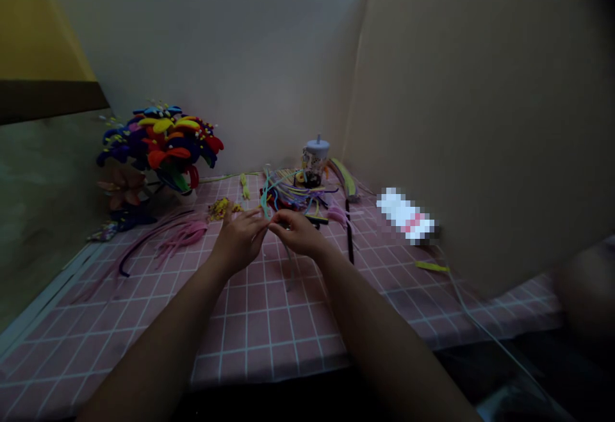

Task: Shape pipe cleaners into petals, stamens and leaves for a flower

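Left hand: we see the left hand [237,241] clenched in a pinch, its fingertips meeting those of the right hand at the middle of the view.
Right hand: we see the right hand [298,233] also pinching, its fingers [281,218] closed on the same stem from the other side.
Held piece: we find a slim teal pipe cleaner [263,194] rising upright from the pinch, with a pale thin stem [289,269] hanging below the right hand; we cannot tell whether they are one piece.
Under the hands: we look down on a pink grid-patterned mat [250,339] with white lines, spread beneath both forearms.
Near the left hand: we see loose pink pipe cleaners [182,233] and a long dark purple pipe cleaner [144,239] lying on the mat, with small yellow bits [220,209] just ahead of the fingers.
Ahead of the hands: we see a tangled bundle of multicoloured pipe cleaners [293,193], close behind the teal one, beside a printed lidded cup with a straw [316,161].
Near the right hand: we see a straight black pipe cleaner [350,243] lying well clear of the fingers.
Far left: we see a bunch of bright handmade pipe-cleaner flowers [161,143], standing well apart from both hands.
Far right: we see a white pixelated packet [406,215] against a beige cardboard partition [471,121].
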A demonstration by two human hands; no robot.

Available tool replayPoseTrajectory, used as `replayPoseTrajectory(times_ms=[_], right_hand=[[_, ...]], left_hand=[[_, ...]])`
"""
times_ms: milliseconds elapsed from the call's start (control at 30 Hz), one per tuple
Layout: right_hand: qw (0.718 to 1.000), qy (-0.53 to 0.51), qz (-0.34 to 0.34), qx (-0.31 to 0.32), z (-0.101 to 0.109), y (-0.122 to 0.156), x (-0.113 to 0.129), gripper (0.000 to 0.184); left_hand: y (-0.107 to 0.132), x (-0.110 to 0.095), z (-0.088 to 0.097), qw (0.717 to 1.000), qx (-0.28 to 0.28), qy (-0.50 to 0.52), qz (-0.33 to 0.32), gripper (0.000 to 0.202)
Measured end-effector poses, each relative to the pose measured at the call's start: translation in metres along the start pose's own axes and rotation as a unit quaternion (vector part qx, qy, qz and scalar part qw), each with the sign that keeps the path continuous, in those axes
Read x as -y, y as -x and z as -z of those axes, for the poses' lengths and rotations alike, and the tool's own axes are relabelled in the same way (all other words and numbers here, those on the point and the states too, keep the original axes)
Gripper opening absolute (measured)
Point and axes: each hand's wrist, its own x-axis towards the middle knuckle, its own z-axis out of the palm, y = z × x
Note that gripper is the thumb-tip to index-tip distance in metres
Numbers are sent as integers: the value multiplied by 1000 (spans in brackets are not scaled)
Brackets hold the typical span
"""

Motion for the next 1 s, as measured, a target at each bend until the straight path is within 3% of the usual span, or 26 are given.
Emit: replayPoseTrajectory(times_ms=[100, 200, 333, 433, 500, 1000], right_hand=[[999, -15, 14, -25, 1, 1, 6, 18], [997, -27, 29, -63, -2, 2, 9, 16], [988, -60, 33, -139, -12, 2, 12, 17], [978, -73, 24, -193, -17, 2, 17, 20], [979, -70, 22, -191, -18, 2, 20, 21], [991, -53, -1, -123, -16, 3, 22, 26]], left_hand=[[0, -1, -3, 994, 10, 90, 65, 21], [-1, -7, -5, 955, -7, 232, 184, 24], [-5, -18, -13, 853, -89, 416, 302, 29], [-8, -19, -20, 759, -153, 539, 333, 32], [-8, -18, -23, 720, -174, 580, 338, 31], [-11, -25, -23, 617, -194, 658, 385, 24]])
